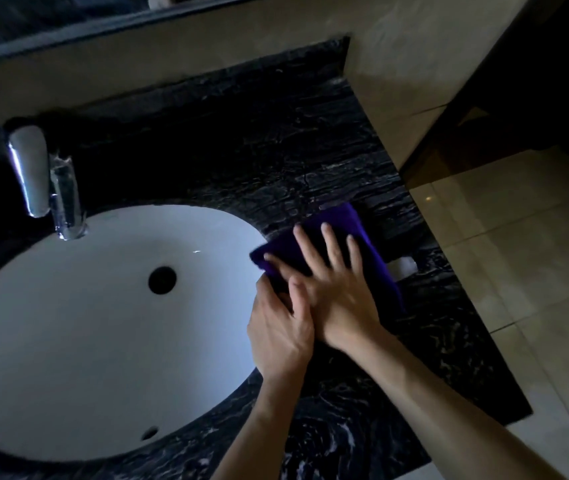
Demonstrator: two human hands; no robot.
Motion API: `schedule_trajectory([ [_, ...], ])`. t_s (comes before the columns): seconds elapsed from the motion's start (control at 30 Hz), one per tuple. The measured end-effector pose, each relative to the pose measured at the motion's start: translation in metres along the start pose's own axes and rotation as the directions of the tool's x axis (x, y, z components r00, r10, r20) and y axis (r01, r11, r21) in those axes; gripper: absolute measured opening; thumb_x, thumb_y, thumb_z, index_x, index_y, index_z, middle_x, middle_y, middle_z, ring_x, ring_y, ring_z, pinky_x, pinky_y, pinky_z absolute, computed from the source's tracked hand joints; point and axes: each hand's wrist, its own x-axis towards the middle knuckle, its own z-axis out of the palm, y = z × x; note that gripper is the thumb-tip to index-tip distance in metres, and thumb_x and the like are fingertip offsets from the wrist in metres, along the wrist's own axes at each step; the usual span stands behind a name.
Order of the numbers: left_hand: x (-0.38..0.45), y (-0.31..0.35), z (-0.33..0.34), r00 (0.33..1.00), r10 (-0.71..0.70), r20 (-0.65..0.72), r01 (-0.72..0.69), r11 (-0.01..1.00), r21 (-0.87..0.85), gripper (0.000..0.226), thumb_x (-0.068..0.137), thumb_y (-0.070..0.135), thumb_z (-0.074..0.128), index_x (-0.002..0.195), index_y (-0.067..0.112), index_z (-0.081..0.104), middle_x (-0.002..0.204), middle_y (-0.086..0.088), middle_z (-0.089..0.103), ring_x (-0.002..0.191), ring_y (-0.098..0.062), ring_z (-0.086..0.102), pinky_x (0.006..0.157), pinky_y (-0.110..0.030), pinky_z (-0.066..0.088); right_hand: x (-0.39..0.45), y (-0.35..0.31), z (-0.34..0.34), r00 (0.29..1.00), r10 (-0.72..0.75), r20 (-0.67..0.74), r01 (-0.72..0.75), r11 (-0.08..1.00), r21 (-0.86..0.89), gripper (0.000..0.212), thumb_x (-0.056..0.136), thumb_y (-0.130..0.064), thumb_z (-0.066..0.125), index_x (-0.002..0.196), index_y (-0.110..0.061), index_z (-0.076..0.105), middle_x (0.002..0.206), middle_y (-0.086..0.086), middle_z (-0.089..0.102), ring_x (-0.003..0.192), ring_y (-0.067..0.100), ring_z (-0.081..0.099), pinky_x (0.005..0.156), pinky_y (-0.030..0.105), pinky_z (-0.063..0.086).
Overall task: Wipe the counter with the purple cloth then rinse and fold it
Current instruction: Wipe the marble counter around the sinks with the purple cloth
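The purple cloth (362, 233) lies on the tabletop (276, 150) under the flat right hand (338, 289), left hand (279, 327) gripping its sink-side edge.

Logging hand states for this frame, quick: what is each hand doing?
Left hand: fingers curled at the purple cloth's near edge; grip cannot be told.
Right hand: open, fingers spread flat on the cloth.
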Motion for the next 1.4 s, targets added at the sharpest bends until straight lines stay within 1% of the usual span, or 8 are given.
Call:
schedule_trajectory([
  [0.1, -0.004, -0.003, 0.000, 1.000, -0.024, 0.010, 0.024, 1.000, -0.012, 0.052, 0.087, 0.066, 0.022, 0.102, 0.022, 0.047, 0.085, 0.001, 0.064, 0.080, -0.027, 0.063, 0.070, -0.037, 0.044, -0.053, -0.011, 0.005, 0.999, 0.048, -0.019, -0.047, 0.998, 0.030, 0.069, 0.096, -0.055, 0.040, 0.159, -0.044, 0.014, 0.171, 0.007, 0.016, 0.156, 0.040, 0.011, 0.120, 0.065, 0.018],
  [0.23, -0.006, -0.001, -0.004, 0.999, -0.002, 0.043, 0.003, 1.000, -0.027, 0.061, 0.088, 0.067, 0.026, 0.137, 0.033, 0.036, 0.118, 0.000, 0.069, 0.101, -0.028, 0.067, 0.085, -0.040, 0.051, -0.068, -0.008, 0.001, 0.996, 0.089, 0.014, -0.089, 0.994, 0.068, 0.069, 0.095, -0.059, 0.040, 0.158, -0.048, 0.014, 0.170, 0.005, 0.018, 0.156, 0.038, 0.015, 0.119, 0.065, 0.021],
  [0.37, -0.002, 0.002, -0.002, 0.995, 0.068, 0.078, -0.072, 0.996, 0.046, 0.070, 0.087, 0.069, 0.028, 0.150, 0.037, 0.021, 0.146, 0.003, 0.056, 0.124, -0.022, 0.060, 0.096, -0.039, 0.050, -0.002, 0.004, -0.008, 0.995, 0.104, 0.005, -0.104, 0.993, 0.056, 0.062, 0.095, -0.073, 0.028, 0.153, -0.061, 0.009, 0.172, -0.001, 0.007, 0.157, 0.037, 0.008, 0.122, 0.063, 0.012],
  [0.67, 0.005, 0.003, 0.008, 0.997, 0.028, 0.066, -0.038, 0.986, 0.160, 0.071, 0.095, 0.065, 0.029, 0.155, 0.031, 0.013, 0.148, 0.002, 0.053, 0.133, -0.018, 0.053, 0.099, -0.040, 0.048, 0.148, 0.033, -0.027, 0.996, 0.063, -0.061, -0.061, 0.998, 0.036, 0.062, 0.092, -0.072, 0.030, 0.152, -0.058, 0.022, 0.171, 0.002, 0.016, 0.156, 0.040, 0.012, 0.120, 0.066, 0.012],
  [0.87, 0.019, 0.015, 0.017, 0.992, -0.127, 0.013, 0.125, 0.986, 0.114, 0.071, 0.093, 0.064, 0.028, 0.154, 0.033, 0.008, 0.151, -0.002, 0.051, 0.133, -0.026, 0.053, 0.101, -0.047, 0.046, 0.013, 0.056, -0.012, 0.999, -0.041, -0.033, 0.043, 0.998, 0.050, 0.060, 0.098, -0.069, 0.030, 0.155, -0.055, 0.019, 0.172, 0.001, 0.008, 0.157, 0.037, 0.009, 0.123, 0.063, 0.012],
  [1.0, 0.041, 0.038, 0.036, 0.987, -0.161, -0.004, 0.160, 0.975, 0.156, 0.078, 0.094, 0.066, 0.029, 0.157, 0.028, 0.001, 0.153, -0.009, 0.044, 0.134, -0.034, 0.045, 0.100, -0.052, 0.044, -0.079, 0.075, -0.004, 0.997, 0.044, 0.058, -0.045, 0.999, 0.016, 0.062, 0.096, -0.072, 0.034, 0.154, -0.056, 0.018, 0.172, -0.001, 0.010, 0.156, 0.037, 0.019, 0.118, 0.060, 0.018],
  [1.13, 0.041, 0.037, 0.040, 0.985, -0.174, -0.005, 0.172, 0.967, 0.189, 0.080, 0.094, 0.068, 0.027, 0.157, 0.023, 0.005, 0.158, -0.007, 0.040, 0.138, -0.031, 0.043, 0.101, -0.050, 0.043, -0.021, 0.091, -0.013, 0.987, 0.162, -0.016, -0.161, 0.987, 0.029, 0.064, 0.093, -0.070, 0.037, 0.153, -0.054, 0.026, 0.171, 0.002, 0.017, 0.156, 0.035, 0.017, 0.118, 0.063, 0.020],
  [1.4, 0.044, 0.039, 0.042, 0.987, -0.159, -0.033, 0.162, 0.960, 0.228, 0.080, 0.094, 0.071, 0.019, 0.156, 0.021, 0.009, 0.154, -0.010, 0.046, 0.132, -0.033, 0.050, 0.096, -0.049, 0.048, 0.148, 0.134, -0.029, 0.985, 0.155, -0.071, -0.155, 0.988, -0.003, 0.061, 0.096, -0.070, 0.026, 0.155, -0.052, 0.022, 0.171, 0.002, 0.015, 0.156, 0.039, 0.012, 0.117, 0.066, 0.024],
])
